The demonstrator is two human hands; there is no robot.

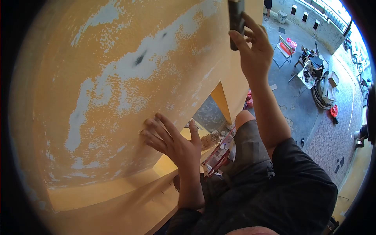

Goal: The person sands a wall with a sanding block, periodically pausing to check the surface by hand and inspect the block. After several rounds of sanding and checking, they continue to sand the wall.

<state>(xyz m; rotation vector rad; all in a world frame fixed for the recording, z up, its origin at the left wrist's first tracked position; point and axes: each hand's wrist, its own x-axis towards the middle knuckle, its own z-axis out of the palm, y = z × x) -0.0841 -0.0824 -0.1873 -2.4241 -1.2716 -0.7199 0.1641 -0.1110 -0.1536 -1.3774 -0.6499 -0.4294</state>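
My right hand (254, 49) is raised at the upper right, its fingers and thumb closed round a dark, long, narrow tool (236, 25) whose top end runs out of view. My left hand (174, 145) holds nothing; its fingers are spread, with the fingertips at the orange wall (156, 90). White and grey patches (129, 64) with two dark smudges cover part of that wall, above my left hand. Whether the tool touches the wall edge behind it, I cannot tell.
Below me a red metal frame (219, 160) stands by my bare knee. An opening (213, 111) cuts through the wall. On the floor at right are folding chairs (282, 51), a coiled hose (319, 98) and a white bucket (282, 16). People's limbs show at the top and right edges.
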